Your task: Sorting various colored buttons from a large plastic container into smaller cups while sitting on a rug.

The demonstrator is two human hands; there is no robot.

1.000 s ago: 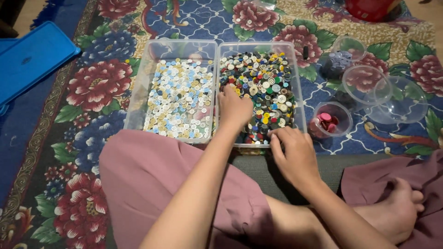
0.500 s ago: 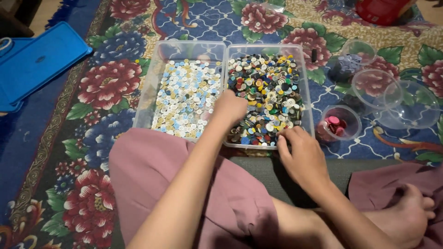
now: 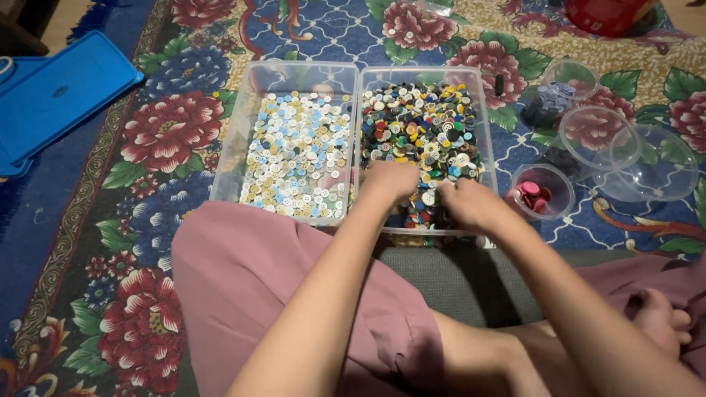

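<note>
Two clear plastic bins stand side by side on a flowered carpet. The left bin (image 3: 234, 140) holds pale white, blue and cream buttons. Mixed coloured buttons fill the right bin (image 3: 484, 117). My left hand (image 3: 390, 180) rests knuckles-up on the near part of the coloured buttons, fingers curled down into them. My right hand (image 3: 471, 202) lies just to its right, also curled into the same pile. Whether either hand pinches a button is hidden by the knuckles.
A small clear cup (image 3: 562, 202) with pink and red buttons sits right of the bins. Behind it are clear bowls (image 3: 647, 165) and a cup of grey-blue buttons (image 3: 551, 99). A blue lid (image 3: 51, 95) lies at the far left, a red container (image 3: 607, 13) at the top.
My right hand moved from the bin's near right corner up into the coloured buttons beside my left hand. The left hand shifted slightly toward me.
</note>
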